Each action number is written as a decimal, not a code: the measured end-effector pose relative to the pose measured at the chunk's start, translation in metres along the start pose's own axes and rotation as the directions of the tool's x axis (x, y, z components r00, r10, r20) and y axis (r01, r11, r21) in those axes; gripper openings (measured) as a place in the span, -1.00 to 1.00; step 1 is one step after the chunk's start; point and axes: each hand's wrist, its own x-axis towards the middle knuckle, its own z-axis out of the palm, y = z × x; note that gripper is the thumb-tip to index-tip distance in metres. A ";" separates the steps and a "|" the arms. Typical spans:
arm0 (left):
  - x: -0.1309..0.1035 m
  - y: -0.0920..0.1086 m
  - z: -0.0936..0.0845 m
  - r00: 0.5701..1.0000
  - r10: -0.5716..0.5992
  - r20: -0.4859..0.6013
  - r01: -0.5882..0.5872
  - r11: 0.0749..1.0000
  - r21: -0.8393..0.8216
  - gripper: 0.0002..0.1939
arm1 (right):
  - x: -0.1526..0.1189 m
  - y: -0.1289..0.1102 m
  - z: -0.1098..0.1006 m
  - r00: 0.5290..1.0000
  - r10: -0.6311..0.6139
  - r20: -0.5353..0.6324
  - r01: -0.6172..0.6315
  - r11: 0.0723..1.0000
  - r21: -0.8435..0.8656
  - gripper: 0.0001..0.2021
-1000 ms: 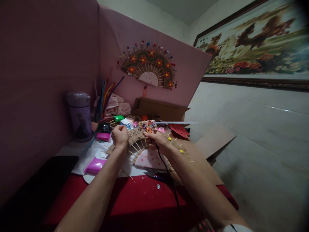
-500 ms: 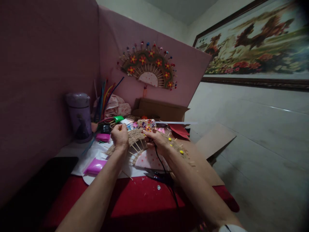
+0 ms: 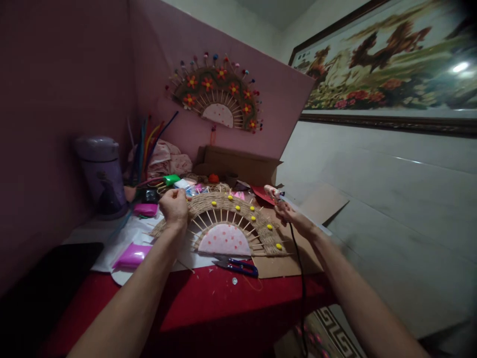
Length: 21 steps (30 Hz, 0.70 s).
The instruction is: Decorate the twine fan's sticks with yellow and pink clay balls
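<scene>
A fan-shaped craft [image 3: 208,206] of woven twine on thin sticks lies on the table, with several yellow dots on its band and a pink spotted half-circle at its base. My left hand [image 3: 174,206] is closed in a pinch at the band's left side; what its fingertips hold is too small to make out. My right hand [image 3: 294,219] grips a patterned glue gun [image 3: 274,193] with a black cord, raised to the right of the fan and apart from it. Blue-handled thread snips [image 3: 238,267] lie just below the fan.
A purple flask [image 3: 102,176] stands at the left, with pink clay packets [image 3: 132,256] in front. A decorated fan [image 3: 219,94] hangs on the pink panel behind. Cardboard [image 3: 286,263] lies under the fan's right side, on the red cloth [image 3: 186,308].
My right hand has moved the glue gun away from the fan's band to the right, uncovering the yellow dots. My left hand stays pinched by the band. The view has shifted slightly.
</scene>
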 end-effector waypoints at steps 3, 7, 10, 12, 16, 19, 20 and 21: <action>-0.004 0.004 0.001 1.000 -0.019 0.001 0.019 1.000 0.005 -0.83 | -0.008 0.021 -0.036 1.000 0.018 -0.021 -0.021 0.986 -0.167 -0.67; -0.008 0.008 0.001 0.999 -0.035 0.015 0.035 0.999 0.003 -0.83 | -0.015 0.043 -0.062 0.997 0.061 -0.047 -0.073 0.948 -0.311 -0.64; -0.010 0.008 0.002 0.999 -0.038 0.015 0.038 0.999 -0.007 -0.83 | -0.014 0.056 -0.068 0.993 0.120 -0.010 -0.115 0.921 -0.371 -0.60; -0.010 0.008 0.002 0.999 -0.037 0.013 0.038 0.999 -0.013 -0.83 | -0.009 0.065 -0.070 0.990 0.143 0.006 -0.129 0.909 -0.397 -0.56; -0.011 0.009 0.001 0.998 -0.055 0.026 0.055 0.998 -0.010 -0.82 | 0.004 0.081 -0.066 0.990 0.137 -0.033 -0.138 0.891 -0.433 -0.48; -0.015 0.014 0.000 0.997 -0.061 0.049 0.064 0.997 -0.043 -0.83 | 0.008 0.082 -0.062 0.995 0.104 0.005 -0.088 0.871 -0.484 -0.50; -0.017 0.017 0.000 0.996 -0.068 0.065 0.073 0.995 -0.073 -0.83 | 0.008 0.081 -0.061 0.994 0.099 0.045 -0.063 0.864 -0.500 -0.51; -0.020 0.020 0.000 0.992 -0.083 0.100 0.094 0.989 -0.113 -0.82 | 0.007 0.078 -0.062 0.992 0.099 0.076 -0.045 0.853 -0.520 -0.53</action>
